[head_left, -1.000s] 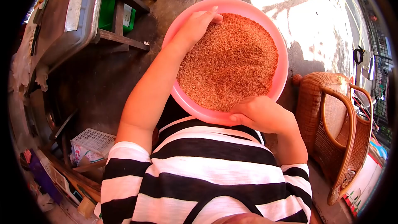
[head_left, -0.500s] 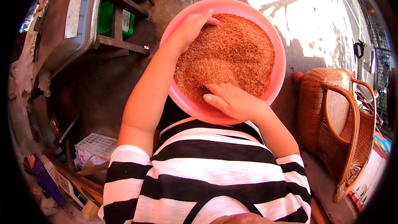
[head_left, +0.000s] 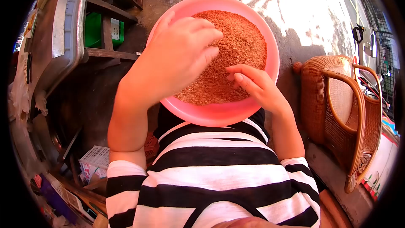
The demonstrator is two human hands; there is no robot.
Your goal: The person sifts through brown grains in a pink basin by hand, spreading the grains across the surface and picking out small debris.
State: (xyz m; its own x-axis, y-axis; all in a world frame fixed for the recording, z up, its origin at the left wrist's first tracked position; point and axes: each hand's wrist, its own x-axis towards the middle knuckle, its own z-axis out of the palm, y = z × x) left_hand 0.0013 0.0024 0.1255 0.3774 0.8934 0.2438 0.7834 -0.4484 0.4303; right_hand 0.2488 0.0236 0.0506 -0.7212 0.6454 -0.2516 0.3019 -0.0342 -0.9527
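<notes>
On my lap is a pink plastic basin (head_left: 272,46) with a wide rim, holding a bed of loose reddish-brown grain (head_left: 242,38). Raised over the basin's left side is my left hand (head_left: 181,50); its bent fingers are apart and nothing shows between them. It covers part of the grain and looks larger, closer to the camera. At the right of the basin, just above the grain, my right hand (head_left: 255,82) has its thumb and forefinger brought together. Whatever may be in that pinch is too small to make out, and its other fingers are partly hidden.
A wicker armchair (head_left: 333,101) stands close on my right. To the left are a worn table (head_left: 50,42) with a wooden frame, a green container (head_left: 93,31) under it, and a white plastic basket (head_left: 93,158) low down. Sunlight falls on the concrete floor (head_left: 291,12) ahead.
My left hand has risen off the basin's far left edge and come nearer the camera. My right hand has lifted from the grain and moved right. The small mound near it has flattened.
</notes>
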